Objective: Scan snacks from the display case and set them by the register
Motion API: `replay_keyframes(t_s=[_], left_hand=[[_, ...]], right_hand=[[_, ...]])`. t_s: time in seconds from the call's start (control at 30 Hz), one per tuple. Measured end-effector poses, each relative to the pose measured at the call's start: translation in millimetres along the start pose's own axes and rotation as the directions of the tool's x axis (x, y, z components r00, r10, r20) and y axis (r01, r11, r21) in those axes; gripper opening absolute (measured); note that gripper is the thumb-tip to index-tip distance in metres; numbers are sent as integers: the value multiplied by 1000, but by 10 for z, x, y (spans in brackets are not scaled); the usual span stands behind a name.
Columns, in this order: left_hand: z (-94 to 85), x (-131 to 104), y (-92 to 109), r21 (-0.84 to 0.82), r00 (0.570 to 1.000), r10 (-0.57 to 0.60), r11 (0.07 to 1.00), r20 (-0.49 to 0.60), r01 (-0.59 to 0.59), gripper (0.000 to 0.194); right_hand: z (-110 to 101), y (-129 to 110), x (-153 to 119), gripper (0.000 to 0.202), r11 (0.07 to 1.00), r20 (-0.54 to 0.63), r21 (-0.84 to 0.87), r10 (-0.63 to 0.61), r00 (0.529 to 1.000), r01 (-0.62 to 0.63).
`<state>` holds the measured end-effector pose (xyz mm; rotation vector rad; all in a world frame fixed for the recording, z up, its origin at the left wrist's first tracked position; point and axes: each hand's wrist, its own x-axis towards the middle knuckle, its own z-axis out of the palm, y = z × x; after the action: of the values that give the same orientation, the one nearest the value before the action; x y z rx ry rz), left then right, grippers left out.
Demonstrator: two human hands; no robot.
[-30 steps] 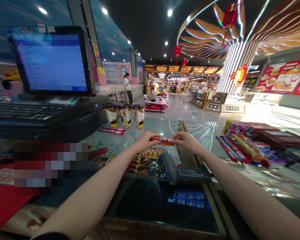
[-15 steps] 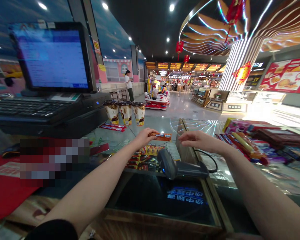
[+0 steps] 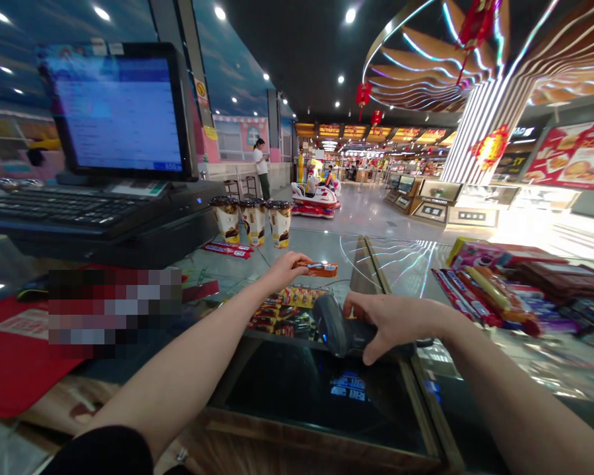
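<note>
My left hand (image 3: 290, 269) pinches one end of a small orange packaged bar (image 3: 321, 269) above the glass counter. Over the handle of a dark barcode scanner (image 3: 332, 324), my right hand (image 3: 391, 322) has its thumb and fingers spread on either side. Whether the fingers touch the handle is hard to tell. The scanner lies on the counter with a blue light showing on its head. Beyond my left hand stand three lidded cups (image 3: 280, 224), with red wrapped bars (image 3: 228, 249) lying in front of them.
At the left are a monitor (image 3: 121, 115), a keyboard (image 3: 54, 210) and a red mat (image 3: 10, 369). Several packaged snacks (image 3: 490, 297) lie in a pile at the right. A person (image 3: 261, 168) stands in the distance near the wall.
My right hand has moved down and nearer, from above the counter divider to over the scanner's handle. The orange bar remains in my left hand. The view has shifted slightly left.
</note>
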<state>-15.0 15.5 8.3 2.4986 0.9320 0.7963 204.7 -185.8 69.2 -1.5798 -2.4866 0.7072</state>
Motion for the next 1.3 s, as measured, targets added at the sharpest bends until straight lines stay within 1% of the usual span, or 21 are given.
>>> replay_keyframes(t_s=[0.1,0.17,0.23,0.3,0.47,0.57,0.67,0.83,1.03,1.13,1.3], left_hand=[[4,6,-56,0,1000,5,1000,-18,-5,28],[2,7,-96,6,999,11,1000,-33,-11,27],[-5,6,-128,13,999,12,1000,-47,-12,27],[-19,3,-146,17,998,7,1000,-64,-6,27],[-53,-6,-153,14,996,5,1000,-89,-3,24],[-58,-9,-163,8,995,4,1000,-102,-3,25],[-51,-4,-179,-1,994,10,1000,-111,-10,25],[-51,8,-171,0,993,13,1000,-115,-13,24],[-54,4,-178,0,993,27,1000,-115,-28,26],[-51,3,-192,-7,992,39,999,-119,-40,28],[-54,-9,-169,3,994,22,1000,-110,-22,26]], right_hand=[[-30,-14,16,57,1000,73,-18,15,997,-14],[-58,-16,16,55,999,81,-33,37,996,-35],[-84,-6,11,49,998,40,-34,49,998,-47],[-103,26,11,44,998,-26,-35,55,998,-55],[-97,206,57,47,997,-168,-38,62,984,-69],[-74,305,88,47,998,-215,-21,47,975,-53],[-66,338,98,42,999,-245,-8,29,969,-32],[-83,326,93,37,1000,-259,27,17,966,-10],[-89,351,88,37,999,-268,41,0,963,11],[-89,350,85,37,998,-259,52,-5,966,20],[-95,322,79,38,999,-230,43,4,973,6]])
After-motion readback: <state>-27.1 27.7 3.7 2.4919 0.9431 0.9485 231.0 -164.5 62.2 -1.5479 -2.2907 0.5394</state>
